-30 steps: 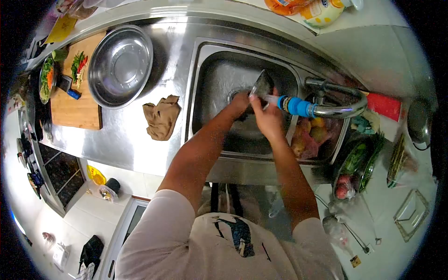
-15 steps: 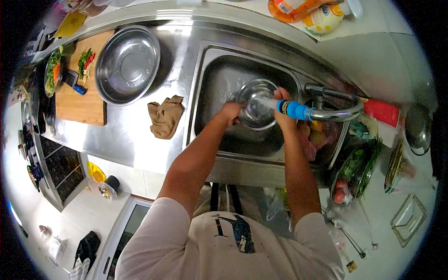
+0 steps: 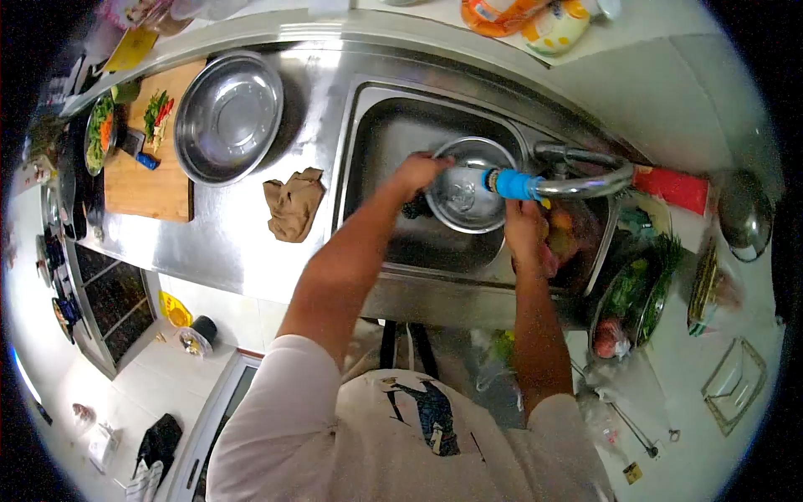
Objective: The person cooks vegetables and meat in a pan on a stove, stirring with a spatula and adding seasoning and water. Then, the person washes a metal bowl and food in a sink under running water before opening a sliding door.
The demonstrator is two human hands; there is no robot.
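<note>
A shiny round metal bowl (image 3: 453, 219) is held inside the sink (image 3: 389, 134), beneath the tap's blue nozzle (image 3: 512, 184). Some water seems to lie in its bottom. My left hand (image 3: 425, 171) grips the bowl's upper left rim, fingers curled over the edge. On the lower right side, my right hand (image 3: 524, 227) is closed at the rim, its fingertips partly hidden by the nozzle and bowl. Whether water is running from the nozzle now, I cannot tell.
Left of the sink lie a crumpled brown cloth (image 3: 293, 205), a large metal basin (image 3: 268, 155) and a cutting board (image 3: 142, 197) with chopped vegetables and a blue-handled knife (image 3: 144, 159). The curved tap (image 3: 598, 182) reaches over the sink. Bagged produce (image 3: 569, 234) sits at right.
My left hand has shifted up along the bowl's rim and my right hand lower. The bowl has moved slightly right, and the water stream seen before no longer shows clearly.
</note>
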